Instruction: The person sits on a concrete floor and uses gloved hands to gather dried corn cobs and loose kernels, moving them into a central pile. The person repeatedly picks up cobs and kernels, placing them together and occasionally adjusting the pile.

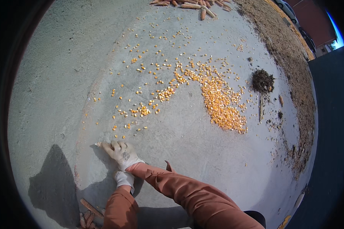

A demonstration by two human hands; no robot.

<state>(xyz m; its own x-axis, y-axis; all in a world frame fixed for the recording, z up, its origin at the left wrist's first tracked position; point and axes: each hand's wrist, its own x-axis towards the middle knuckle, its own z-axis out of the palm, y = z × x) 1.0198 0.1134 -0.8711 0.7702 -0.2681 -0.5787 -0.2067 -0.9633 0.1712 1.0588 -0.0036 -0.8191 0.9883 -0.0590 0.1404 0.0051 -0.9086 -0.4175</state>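
My right hand (124,153), in a white work glove with a dark print on its back, is low over the concrete floor (166,143) with its fingers bent downward. A small pale, speckled piece (98,144), perhaps a corn cob's tip, shows beside its fingertips. What lies under the palm is hidden. My left hand (124,179), also gloved in white, is just below and behind the right one, close to its wrist. Its fingers are out of sight. Loose yellow corn kernels (143,110) are scattered ahead of both hands, and a denser heap of kernels (222,106) lies to the right.
Bare corn cobs (87,219) lie at lower left beside my left sleeve. More cobs (195,5) are piled at the far edge. On the right are a dark clump of debris (263,81), a thin stalk (261,107) and a long brown band of chaff (286,54).
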